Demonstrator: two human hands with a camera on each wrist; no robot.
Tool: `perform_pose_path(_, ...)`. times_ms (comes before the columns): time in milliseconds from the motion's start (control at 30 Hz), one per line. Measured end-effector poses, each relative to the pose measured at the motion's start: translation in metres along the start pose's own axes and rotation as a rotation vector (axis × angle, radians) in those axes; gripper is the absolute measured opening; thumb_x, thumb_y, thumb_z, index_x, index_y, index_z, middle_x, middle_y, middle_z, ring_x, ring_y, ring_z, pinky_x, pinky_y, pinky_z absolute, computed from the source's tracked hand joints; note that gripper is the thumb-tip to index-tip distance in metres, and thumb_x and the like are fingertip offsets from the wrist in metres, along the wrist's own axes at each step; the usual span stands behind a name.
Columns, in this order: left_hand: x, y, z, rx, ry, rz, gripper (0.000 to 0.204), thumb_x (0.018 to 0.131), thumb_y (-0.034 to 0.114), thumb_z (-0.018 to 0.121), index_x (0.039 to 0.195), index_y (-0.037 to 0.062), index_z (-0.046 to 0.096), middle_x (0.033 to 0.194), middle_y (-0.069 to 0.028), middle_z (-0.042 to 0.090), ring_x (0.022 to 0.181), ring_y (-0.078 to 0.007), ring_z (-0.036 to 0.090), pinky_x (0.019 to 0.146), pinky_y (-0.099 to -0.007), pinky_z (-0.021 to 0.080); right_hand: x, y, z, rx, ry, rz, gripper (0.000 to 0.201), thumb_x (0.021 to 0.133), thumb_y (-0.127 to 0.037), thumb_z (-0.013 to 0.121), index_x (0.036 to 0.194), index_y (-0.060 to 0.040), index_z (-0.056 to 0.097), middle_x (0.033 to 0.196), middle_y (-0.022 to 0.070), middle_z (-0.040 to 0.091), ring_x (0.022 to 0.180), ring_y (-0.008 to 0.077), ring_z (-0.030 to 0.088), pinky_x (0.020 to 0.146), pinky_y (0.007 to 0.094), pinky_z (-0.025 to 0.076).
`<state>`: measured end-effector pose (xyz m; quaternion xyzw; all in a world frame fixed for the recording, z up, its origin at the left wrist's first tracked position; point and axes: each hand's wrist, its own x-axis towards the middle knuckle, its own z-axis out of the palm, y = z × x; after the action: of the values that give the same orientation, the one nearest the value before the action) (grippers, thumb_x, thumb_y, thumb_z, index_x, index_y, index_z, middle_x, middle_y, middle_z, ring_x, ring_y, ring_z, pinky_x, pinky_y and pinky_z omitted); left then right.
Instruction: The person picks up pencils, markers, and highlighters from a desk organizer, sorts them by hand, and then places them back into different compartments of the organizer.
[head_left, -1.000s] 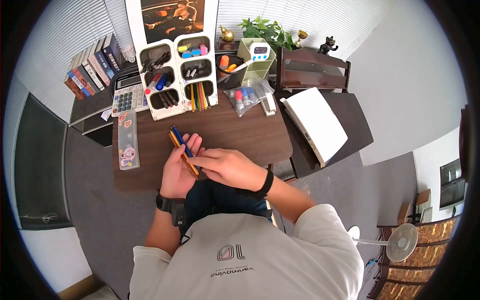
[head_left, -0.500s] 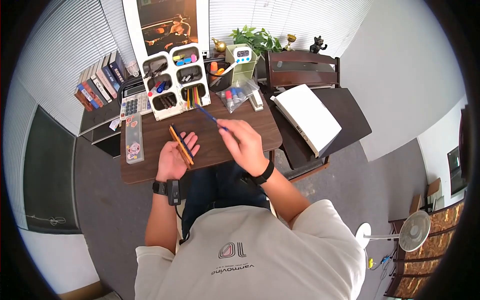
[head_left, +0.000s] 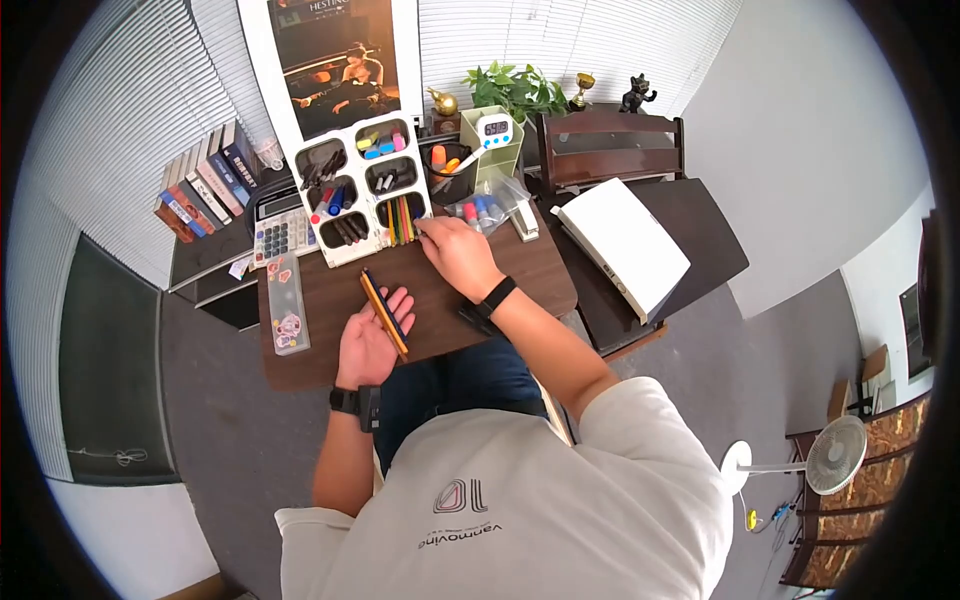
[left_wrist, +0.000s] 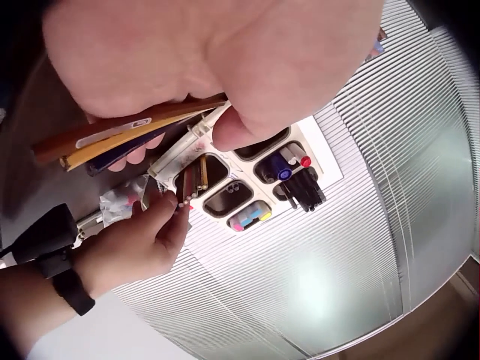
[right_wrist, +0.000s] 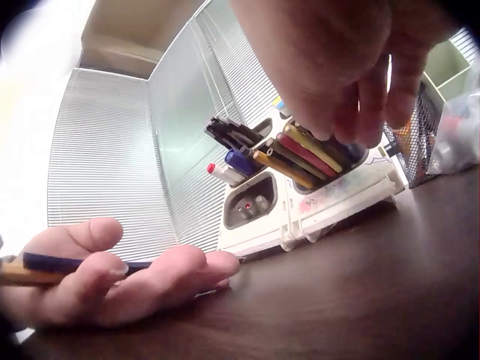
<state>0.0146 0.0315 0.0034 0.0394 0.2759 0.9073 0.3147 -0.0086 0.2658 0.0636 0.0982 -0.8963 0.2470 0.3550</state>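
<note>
Across the left hand (head_left: 370, 346), palm up and fingers loose, lie some pencils (head_left: 384, 311), their long axis slanting away leftward to the white holder (head_left: 373, 246). Beside its coloured pencils (head_left: 403, 222) is the right hand (head_left: 463, 262); its grip I cannot tell.

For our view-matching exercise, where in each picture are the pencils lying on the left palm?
Head: pencils left of centre, across the left hand.
Left wrist: pencils at upper left.
Right wrist: pencils at the left edge, below mid-height, partly hidden.
Shared landmark, in all three views: white six-compartment organizer.
</note>
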Motion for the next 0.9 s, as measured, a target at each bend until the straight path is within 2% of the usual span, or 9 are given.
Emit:
perform_pose_path(167, -0.001, 0.001, 0.005, -0.015, 0.029, -0.022, 0.051, 0.102, 0.026, 0.048, 0.148, 0.0044, 0.043, 0.158, -0.0253, 0.04, 0.146, -0.0389, 0.041, 0.121, -0.0512, 0.032, 0.001, -0.007, -0.005, 0.044, -0.065, 0.09, 0.027, 0.088, -0.011, 0.07, 0.115, -0.0055, 0.07, 0.098, 0.0137, 0.072, 0.092, 0.0342, 0.069, 0.08, 0.0443, 0.056)
perform_pose_path(267, 0.0, 0.001, 0.009, -0.031, 0.028, -0.021, 0.048, 0.104, 0.023, 0.046, 0.149, 0.0056, 0.043, 0.157, -0.0241, 0.043, 0.145, -0.0371, 0.043, 0.121, -0.0493, 0.034, -0.001, -0.029, -0.034, 0.027, -0.102, 0.126, 0.027, 0.088, -0.011, 0.07, 0.114, -0.0054, 0.069, 0.097, 0.0137, 0.072, 0.089, 0.0342, 0.068, 0.079, 0.0445, 0.056)
perform_pose_path(300, 0.001, 0.0, 0.015, 0.01, 0.112, -0.017, 0.045, 0.106, 0.02, 0.046, 0.148, 0.0059, 0.044, 0.155, -0.0228, 0.045, 0.143, -0.0354, 0.046, 0.119, -0.0477, 0.037, -0.005, -0.036, -0.039, 0.027, -0.106, 0.131, 0.027, 0.088, -0.011, 0.07, 0.114, -0.0054, 0.069, 0.097, 0.0137, 0.072, 0.089, 0.0342, 0.068, 0.079, 0.0445, 0.056)
perform_pose_path(367, 0.005, -0.002, 0.019, 0.046, 0.203, -0.025, 0.042, 0.107, 0.018, 0.045, 0.147, 0.0061, 0.045, 0.153, -0.0216, 0.048, 0.141, -0.0336, 0.049, 0.117, -0.0461, 0.04, -0.024, -0.053, -0.05, 0.19, -0.087, -0.002, 0.03, 0.088, -0.013, 0.072, 0.117, -0.0076, 0.069, 0.093, 0.0132, 0.07, 0.088, 0.0338, 0.068, 0.078, 0.0446, 0.056)
perform_pose_path(433, 0.01, -0.006, 0.023, -0.056, 0.243, -0.034, 0.035, 0.109, 0.013, 0.044, 0.143, 0.005, 0.047, 0.149, -0.0196, 0.052, 0.138, -0.0301, 0.053, 0.114, -0.0439, 0.044, -0.042, -0.072, -0.068, 0.326, -0.475, 0.071, 0.032, 0.087, -0.015, 0.074, 0.119, -0.011, 0.069, 0.091, 0.0132, 0.068, 0.087, 0.0327, 0.068, 0.077, 0.0436, 0.056)
perform_pose_path(567, 0.016, -0.009, 0.042, -0.034, 0.259, -0.069, 0.031, 0.109, 0.014, 0.043, 0.138, 0.0043, 0.049, 0.147, -0.0188, 0.054, 0.136, -0.0288, 0.054, 0.112, -0.0444, 0.046, -0.071, -0.065, -0.056, 0.471, -0.432, 0.046, 0.04, 0.084, -0.014, 0.078, 0.123, -0.0134, 0.068, 0.094, 0.0123, 0.069, 0.089, 0.0309, 0.068, 0.079, 0.042, 0.056)
perform_pose_path(767, 0.024, -0.002, 0.029, 0.021, 0.289, -0.067, 0.034, 0.109, 0.017, 0.044, 0.142, 0.0075, 0.047, 0.148, -0.0182, 0.053, 0.137, -0.0298, 0.053, 0.113, -0.0462, 0.046, -0.052, -0.066, -0.084, 0.421, -0.395, -0.001, 0.038, 0.085, -0.009, 0.078, 0.122, -0.0076, 0.07, 0.103, 0.0108, 0.073, 0.091, 0.0296, 0.07, 0.079, 0.0415, 0.055)
perform_pose_path(867, 0.02, 0.003, 0.017, 0.065, 0.282, -0.024, 0.041, 0.11, 0.023, 0.043, 0.149, 0.0098, 0.043, 0.15, -0.0182, 0.051, 0.139, -0.0306, 0.051, 0.114, -0.0473, 0.044, -0.03, -0.066, -0.097, 0.344, -0.176, -0.107, 0.029, 0.087, -0.008, 0.077, 0.116, -0.0082, 0.073, 0.095, 0.0087, 0.074, 0.086, 0.0282, 0.07, 0.076, 0.04, 0.055)
perform_pose_path(900, 0.018, 0.005, 0.014, 0.066, 0.281, -0.024, 0.041, 0.11, 0.023, 0.043, 0.149, 0.0098, 0.043, 0.15, -0.0182, 0.051, 0.139, -0.0306, 0.051, 0.114, -0.0473, 0.044, -0.024, -0.062, -0.094, 0.345, -0.174, -0.107, 0.029, 0.087, -0.008, 0.077, 0.116, -0.0082, 0.073, 0.095, 0.0087, 0.074, 0.086, 0.0282, 0.07, 0.076, 0.04, 0.055)
